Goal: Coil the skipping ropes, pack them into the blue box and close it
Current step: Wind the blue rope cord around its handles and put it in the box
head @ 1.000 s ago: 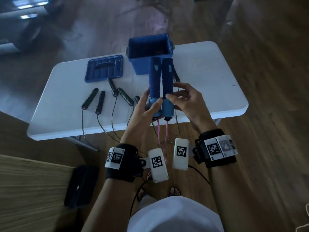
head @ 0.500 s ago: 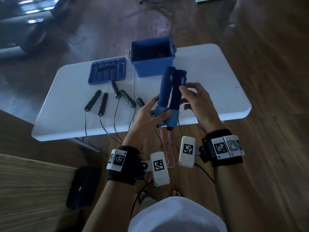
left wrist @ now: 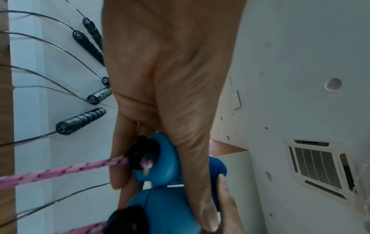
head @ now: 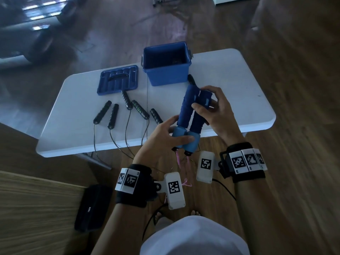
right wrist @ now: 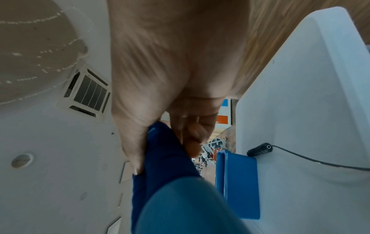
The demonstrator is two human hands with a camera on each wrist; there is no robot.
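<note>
Two thick blue rope handles [head: 189, 111] are held side by side above the table's near edge, their tops tilted right. My left hand [head: 165, 135] grips their light-blue lower ends [left wrist: 160, 159]. My right hand [head: 211, 105] is curled round their dark-blue upper ends [right wrist: 162, 152]. A pink rope [head: 179, 161] hangs down from both handles [left wrist: 60, 171] toward the floor. The open blue box [head: 166, 64] stands at the table's far side, just beyond the handles. Its lid [head: 118, 80] lies flat to the left of it.
Several black skipping-rope handles [head: 127, 111] lie on the white table [head: 82, 111], their thin cords trailing over the near edge. One more black handle [head: 191, 80] lies beside the box [right wrist: 238, 182]. A black bag [head: 92, 207] sits on the floor at lower left.
The blue handles have tilted over to the right. My right hand has slid up from their lower ends to grip the tops, while my left hand keeps hold of the bottoms.
</note>
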